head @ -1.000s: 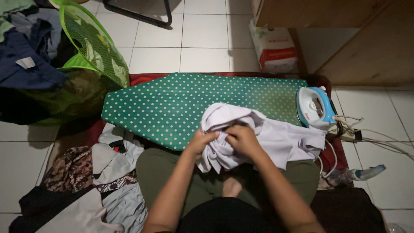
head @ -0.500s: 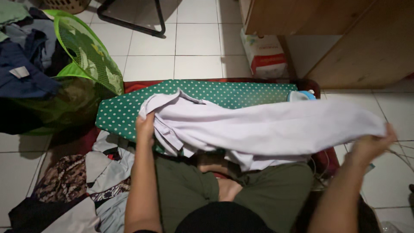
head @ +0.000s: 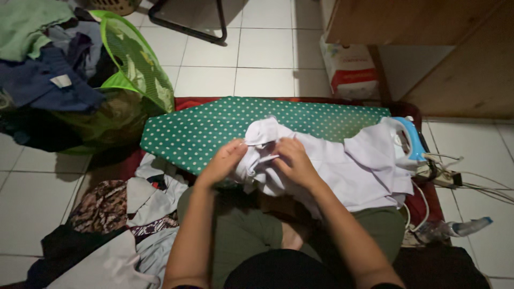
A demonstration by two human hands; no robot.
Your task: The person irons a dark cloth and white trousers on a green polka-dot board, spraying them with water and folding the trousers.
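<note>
Since half a second ago both arms have drawn in: left hand (head: pixel 227 160) and right hand (head: pixel 293 160) pinch the pale lilac-white cloth garment (head: pixel 342 163) close together, bunched on the green white-dotted low ironing board (head: pixel 198 131), apparently to find an edge.

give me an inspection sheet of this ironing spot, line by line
surface: green ironing board with white polka dots, low on a red mat on white floor tiles.
job's things: crumpled white cloth garment lying across the board.
clutter: heap of mixed clothes beside the left knee; clear plastic spray bottle.
grips: left hand and right hand both pinch the garment near its top edge.
cables: white cords and a power strip by the blue and white iron.
surroundings: green mesh laundry hamper full of clothes, wooden cabinet, white and red carton.
</note>
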